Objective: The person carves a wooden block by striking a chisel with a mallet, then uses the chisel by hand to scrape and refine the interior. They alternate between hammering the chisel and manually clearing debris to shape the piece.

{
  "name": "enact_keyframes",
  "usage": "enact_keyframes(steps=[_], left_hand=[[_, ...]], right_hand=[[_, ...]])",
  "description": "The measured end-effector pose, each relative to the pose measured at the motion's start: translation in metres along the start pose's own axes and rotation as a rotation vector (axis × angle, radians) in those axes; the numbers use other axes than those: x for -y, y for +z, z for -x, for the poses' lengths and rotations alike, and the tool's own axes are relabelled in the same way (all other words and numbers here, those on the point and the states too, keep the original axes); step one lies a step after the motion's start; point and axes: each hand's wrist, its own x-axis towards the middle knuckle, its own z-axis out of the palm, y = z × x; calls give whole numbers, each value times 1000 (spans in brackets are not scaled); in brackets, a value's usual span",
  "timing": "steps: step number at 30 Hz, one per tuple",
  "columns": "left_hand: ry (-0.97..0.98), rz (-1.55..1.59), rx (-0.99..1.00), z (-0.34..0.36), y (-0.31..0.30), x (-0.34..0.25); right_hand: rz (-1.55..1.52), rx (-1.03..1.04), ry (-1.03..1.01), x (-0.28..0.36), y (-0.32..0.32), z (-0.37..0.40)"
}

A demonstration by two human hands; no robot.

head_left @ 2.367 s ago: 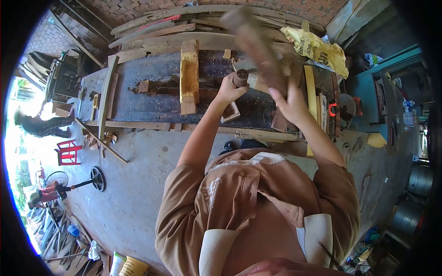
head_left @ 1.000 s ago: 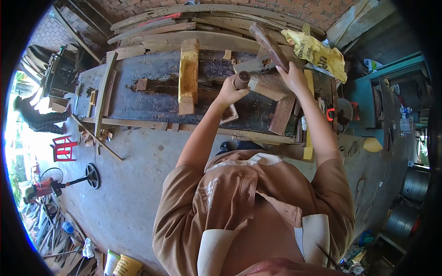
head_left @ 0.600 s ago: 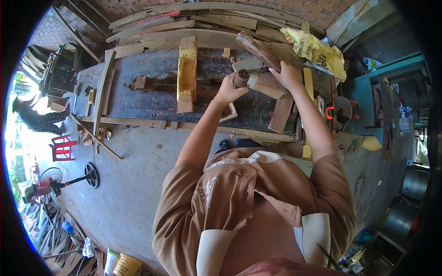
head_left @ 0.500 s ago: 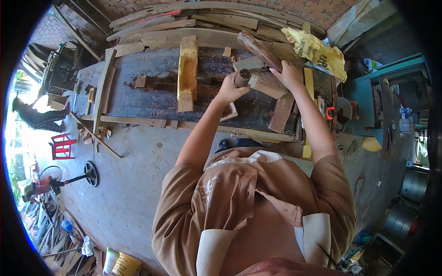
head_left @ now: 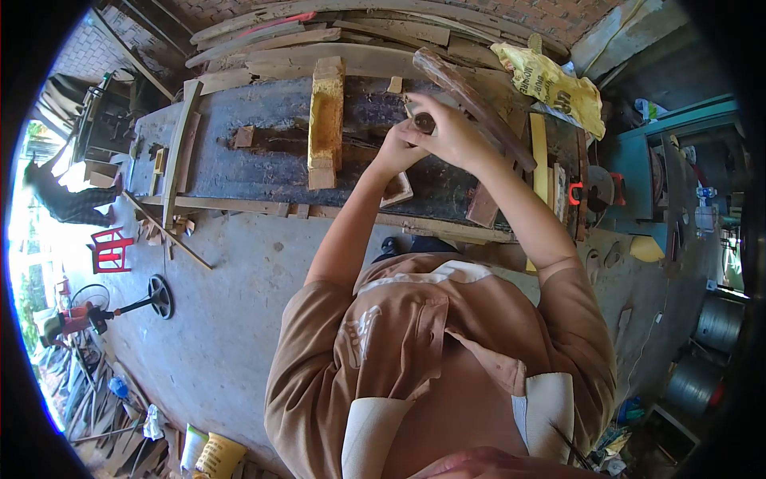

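Observation:
Both hands meet over the dark, worn workbench (head_left: 271,177). My left hand (head_left: 397,152) is closed around a tool with a round dark handle end (head_left: 424,122). Beside it, my right hand (head_left: 449,134) touches the same tool, its fingers curled round the far side; a thin part shows near the fingertips. A long brown wooden bar (head_left: 475,104) lies tilted beyond my right hand, not held. Left of the hands stands a yellowish wooden block with a hollow (head_left: 325,124). A small wooden piece with a pale edge (head_left: 397,190) lies below my left wrist.
Long boards (head_left: 279,60) are stacked behind the bench. A yellow sack (head_left: 550,84) lies at the back right, near a green cabinet (head_left: 638,176). On the left are a person (head_left: 68,195), a red stool (head_left: 110,250) and a fan (head_left: 80,315).
My right hand has let go of the long brown bar and moved left to the tool in my left hand. The bar now rests on the things on the bench.

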Motion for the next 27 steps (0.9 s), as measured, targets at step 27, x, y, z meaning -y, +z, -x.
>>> enact_keyframes(steps=[27], left_hand=[[-237, -770, 108, 97, -49, 89]], right_hand=[[-296, 274, -28, -19, -18, 55]])
